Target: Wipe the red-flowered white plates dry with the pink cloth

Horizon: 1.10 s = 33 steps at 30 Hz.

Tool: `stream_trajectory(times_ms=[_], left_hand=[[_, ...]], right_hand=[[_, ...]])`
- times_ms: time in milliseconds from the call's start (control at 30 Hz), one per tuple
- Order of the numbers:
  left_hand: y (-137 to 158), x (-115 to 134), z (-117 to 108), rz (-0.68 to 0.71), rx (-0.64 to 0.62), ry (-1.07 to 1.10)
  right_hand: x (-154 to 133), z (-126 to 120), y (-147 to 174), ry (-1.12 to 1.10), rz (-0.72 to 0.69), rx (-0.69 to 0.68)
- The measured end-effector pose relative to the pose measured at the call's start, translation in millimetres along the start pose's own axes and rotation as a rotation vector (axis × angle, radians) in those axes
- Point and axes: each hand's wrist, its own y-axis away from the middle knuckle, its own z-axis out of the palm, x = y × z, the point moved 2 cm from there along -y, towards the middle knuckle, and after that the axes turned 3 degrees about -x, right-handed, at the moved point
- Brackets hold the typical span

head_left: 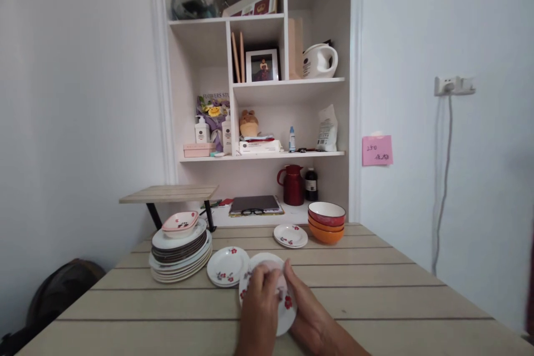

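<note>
Slatted counter [167, 303], lower frame | left hand [260, 293], lower centre: clutching pale cloth [282, 283] over floral plate [286, 318] | right hand [306, 307]: gripping plate edge

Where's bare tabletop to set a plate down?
Widest bare patch: tabletop right of the right hand, in front of the stacked bowls. Another lies left of the left hand, in front of the tall plate stack. Crowded: from that stack across the neighbouring flowered plates to the held plate.

Dim, diffuse lt; edge distort'n
</note>
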Motion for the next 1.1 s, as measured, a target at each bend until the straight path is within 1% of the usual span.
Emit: stream_trajectory(times_ms=[67,200,267,367,433,533,633,733,900,1000,1100], left_hand=[[-0.3,11.6,1.9,-0.001,-0.092,0.134],[-2.6,26.5,-0.4,0.015,-0.256,0.24],[-3.8,28.4,-1.6,0.025,-0.316,0.23],[-4.5,26.1,-1.8,0.079,-0.363,0.113],[-4.4,21.7,-1.3,0.118,-0.361,0.025],[-4.3,11.7,-0.4,0.127,-0.307,-0.059],[-4.8,1.6,-0.4,0.086,-0.23,-0.086],[-5.4,-4.6,-2.4,0.034,-0.175,-0.084],[-4.6,-4.7,-5.7,-0.029,-0.134,-0.077],[-2.5,0.2,-3.5,-0.02,-0.145,-0.069],[0.0,10.1,1.1,0.085,-0.214,-0.111]], right_hand=[[-1.9,2.3,2.7,-0.024,0.047,0.015],[-10.8,1.5,3.8,-0.009,0.089,0.081],[-17.4,-2.8,2.0,0.024,0.061,0.102],[-30.4,-11.5,-0.8,0.053,-0.035,0.12],[-39.7,-15.7,-1.2,0.056,-0.099,0.094],[-49.6,-19.0,0.4,0.059,-0.156,0.071],[-49.9,-19.7,2.4,0.054,-0.144,0.082],[-43.8,-18.4,3.1,0.06,-0.119,0.076],[-38.7,-15.8,3.4,0.055,-0.079,0.038],[-41.0,-16.4,4.3,0.046,-0.065,0.028],[-42.1,-17.4,5.3,0.062,-0.078,0.02]])
